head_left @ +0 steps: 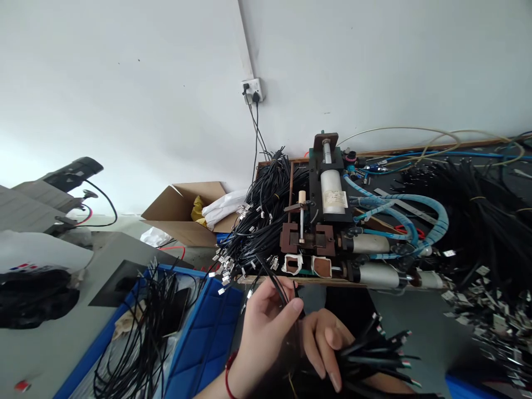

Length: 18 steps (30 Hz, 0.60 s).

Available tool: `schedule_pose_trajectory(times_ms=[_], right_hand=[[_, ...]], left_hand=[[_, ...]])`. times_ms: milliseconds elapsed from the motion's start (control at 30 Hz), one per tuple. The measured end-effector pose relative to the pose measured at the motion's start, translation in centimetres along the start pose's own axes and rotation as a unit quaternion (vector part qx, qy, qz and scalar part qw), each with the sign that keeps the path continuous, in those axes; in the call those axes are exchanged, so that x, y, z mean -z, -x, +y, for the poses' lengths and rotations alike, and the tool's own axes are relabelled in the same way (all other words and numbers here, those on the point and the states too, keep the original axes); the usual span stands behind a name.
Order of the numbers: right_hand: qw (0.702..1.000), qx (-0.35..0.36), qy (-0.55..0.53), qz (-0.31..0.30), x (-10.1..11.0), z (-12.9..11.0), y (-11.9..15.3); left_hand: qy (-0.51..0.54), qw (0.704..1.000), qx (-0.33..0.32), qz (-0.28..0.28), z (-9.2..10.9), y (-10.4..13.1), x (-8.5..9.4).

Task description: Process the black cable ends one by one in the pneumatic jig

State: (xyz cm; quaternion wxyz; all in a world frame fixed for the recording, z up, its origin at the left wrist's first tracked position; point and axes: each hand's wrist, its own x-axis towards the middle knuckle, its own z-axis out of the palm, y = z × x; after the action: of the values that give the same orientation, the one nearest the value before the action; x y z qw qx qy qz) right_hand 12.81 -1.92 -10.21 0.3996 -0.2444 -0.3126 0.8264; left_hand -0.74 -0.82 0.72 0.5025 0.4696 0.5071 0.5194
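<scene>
My left hand is closed around black cables, pinched between thumb and fingers just in front of the bench edge. Close beside it, my right hand has its fingers curled. A bundle of black cables with bare coloured wire ends comes out at that hand and crosses over the right wrist; its grip there is partly hidden. Ahead of both hands stands a pneumatic clamp machine with brown jaws and a white cylinder. A pile of black cables with small metal connectors lies left of it.
A blue crate holding loose black cables stands at the left. Behind it is an open cardboard box with white bags. Blue hoses loop right of the machine, near another large cable heap. A wall socket is behind.
</scene>
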Motion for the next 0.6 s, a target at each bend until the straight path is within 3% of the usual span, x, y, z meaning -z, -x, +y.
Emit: schedule_pose_trajectory(times_ms=[100, 267, 500, 600], right_hand=[[0.996, -0.002, -0.027, -0.087, 0.3, -0.5, -0.5], [0.990, -0.060, -0.055, -0.118, 1.3, -0.9, -1.1], [0.989, -0.070, -0.077, -0.108, 2.4, -0.8, -1.7], [0.990, -0.060, -0.092, -0.094, 2.9, -0.7, -2.2]], left_hand=[[-0.015, 1.000, -0.009, 0.008, 0.0, -0.1, 0.0], [-0.048, 0.998, -0.039, -0.003, -0.2, -0.5, -0.1], [-0.130, 0.990, -0.060, 0.000, -0.5, -1.8, -0.4], [-0.110, 0.991, -0.074, 0.016, 0.1, -2.3, -0.9]])
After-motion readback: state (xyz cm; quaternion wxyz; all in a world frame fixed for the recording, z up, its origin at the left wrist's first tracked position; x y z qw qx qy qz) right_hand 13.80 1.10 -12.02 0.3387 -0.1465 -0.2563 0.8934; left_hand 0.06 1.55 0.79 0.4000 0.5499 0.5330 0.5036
